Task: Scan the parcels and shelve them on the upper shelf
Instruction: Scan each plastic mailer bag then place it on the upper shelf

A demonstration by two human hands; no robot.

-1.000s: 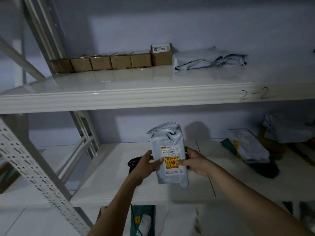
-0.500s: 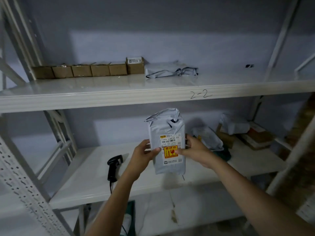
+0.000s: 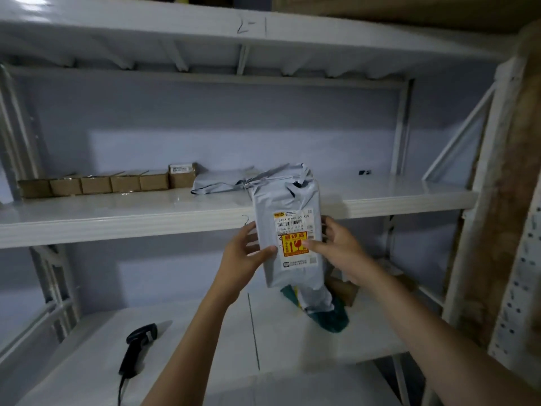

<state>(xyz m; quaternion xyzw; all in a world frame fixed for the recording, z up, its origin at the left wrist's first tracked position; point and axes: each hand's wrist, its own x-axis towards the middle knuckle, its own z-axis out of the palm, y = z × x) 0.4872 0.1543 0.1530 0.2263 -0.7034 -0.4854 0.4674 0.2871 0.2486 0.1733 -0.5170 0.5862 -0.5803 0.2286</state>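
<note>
I hold a grey plastic parcel (image 3: pixel 288 197) upright in front of the upper shelf's front edge (image 3: pixel 123 227); it bears a white barcode label and an orange fragile sticker. My left hand (image 3: pixel 244 254) grips its left side and my right hand (image 3: pixel 336 249) grips its right side, each with the thumb on the label face. The parcel's top reaches just above the shelf surface. A black handheld scanner (image 3: pixel 137 348) lies on the lower shelf (image 3: pixel 205 361) at the left, its cable hanging over the edge.
On the upper shelf a row of several small brown boxes (image 3: pixel 96 183) lines the back left, with a flat grey bag (image 3: pixel 225 180) beside them. More parcels, one green (image 3: pixel 330 316), lie on the lower shelf behind the held one. Rack uprights (image 3: pixel 497 230) stand at the right.
Both hands have raised the parcel from in front of the lower shelf up to the upper shelf's edge. My view has tilted up, and the scanner stays on the lower shelf.
</note>
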